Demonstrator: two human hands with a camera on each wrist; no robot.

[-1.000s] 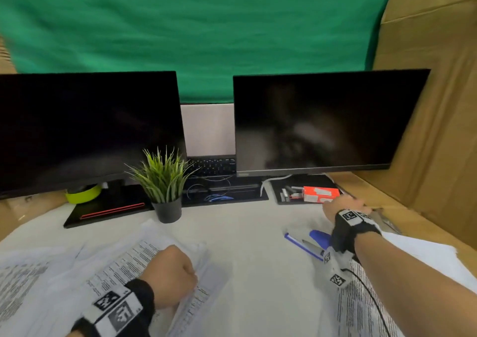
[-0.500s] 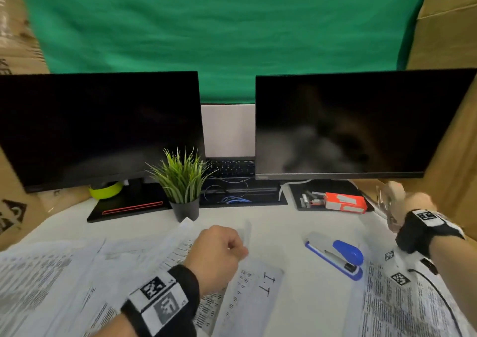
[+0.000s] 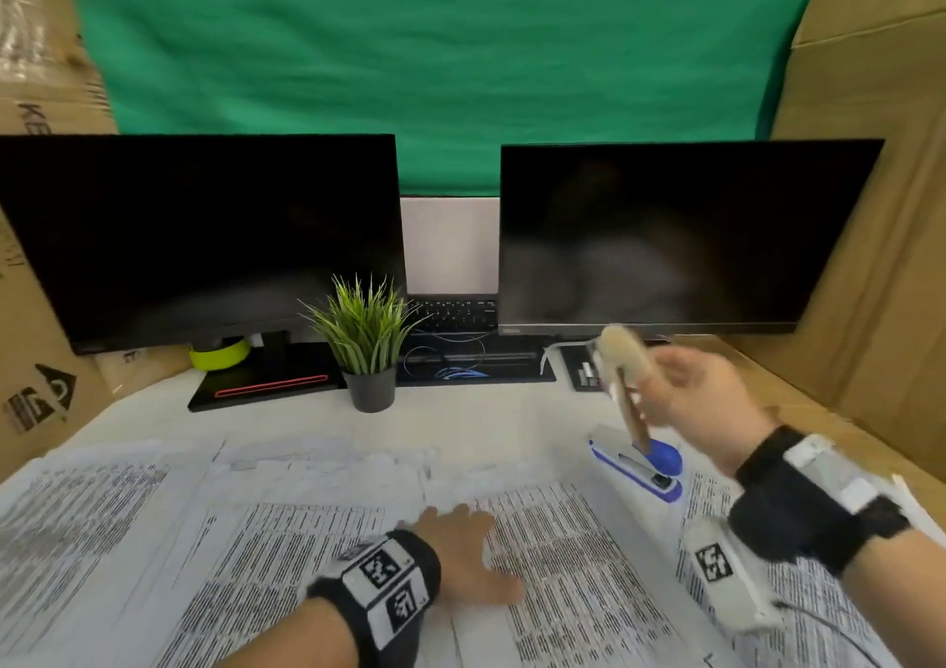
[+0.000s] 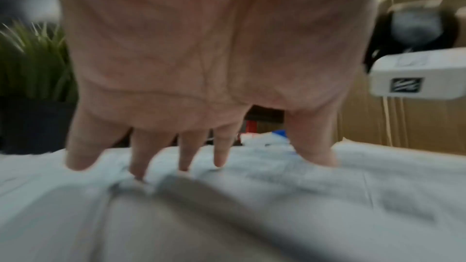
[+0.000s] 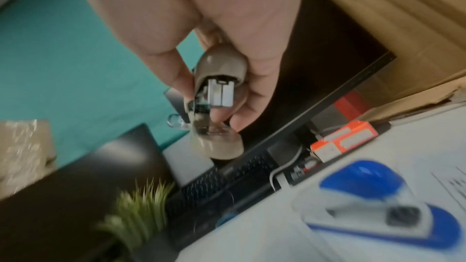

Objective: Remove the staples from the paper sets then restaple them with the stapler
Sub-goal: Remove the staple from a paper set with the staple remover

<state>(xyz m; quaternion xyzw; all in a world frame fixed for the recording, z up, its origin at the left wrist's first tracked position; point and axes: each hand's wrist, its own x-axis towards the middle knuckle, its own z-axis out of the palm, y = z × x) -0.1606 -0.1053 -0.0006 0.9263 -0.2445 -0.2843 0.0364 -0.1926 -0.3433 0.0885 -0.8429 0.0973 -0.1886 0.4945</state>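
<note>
Printed paper sets cover the near desk. My left hand lies flat on them, fingers spread and straight; in the left wrist view the left hand has its fingertips pressing the paper sets. My right hand is raised above the desk and grips a beige staple remover. Up close, the right hand pinches the staple remover between thumb and fingers. A blue and white stapler lies on the desk below it, also seen as the stapler in the right wrist view.
Two dark monitors stand at the back, with a small potted plant between them and a keyboard behind. An orange staple box sits under the right monitor. Cardboard walls close in the right side.
My right hand has lifted the staple remover from the desk's right edge and swung it left above the stapler. My left hand has opened from a fist and flattened on the papers.
</note>
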